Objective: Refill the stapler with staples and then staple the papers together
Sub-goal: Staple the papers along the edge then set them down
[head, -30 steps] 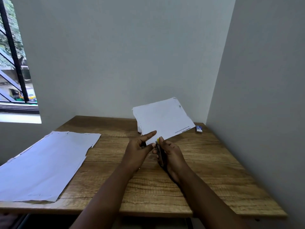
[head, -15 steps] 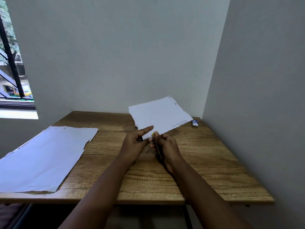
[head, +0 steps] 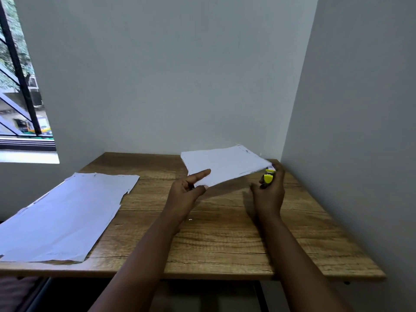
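A: Which step is in hand, would you say?

B: The stapling, by my judgement. The left hand pinches the near corner of the thin stack of white papers between thumb and curled fingers, forefinger laid straight along the top sheet, and holds the stack lifted and tilted above the wood-grain table.

A: And the stapler?

B: The small yellow-and-black stapler sits in the right hand, the fingers wrapped and pressed together around its body, its yellow nose poking out above them, just at the stack's right corner. That spot is blurred, so I cannot tell whether the paper edge is already inside the stapler's mouth.

A: What does the next move call for?

B: Probably seating that corner fully between the stapler's halves, sheets squared, then one firm squeeze while the left pinch keeps the stack from sliding.

A: Anything else about?

B: A large white sheet lies flat, well to the left of the left fingers.
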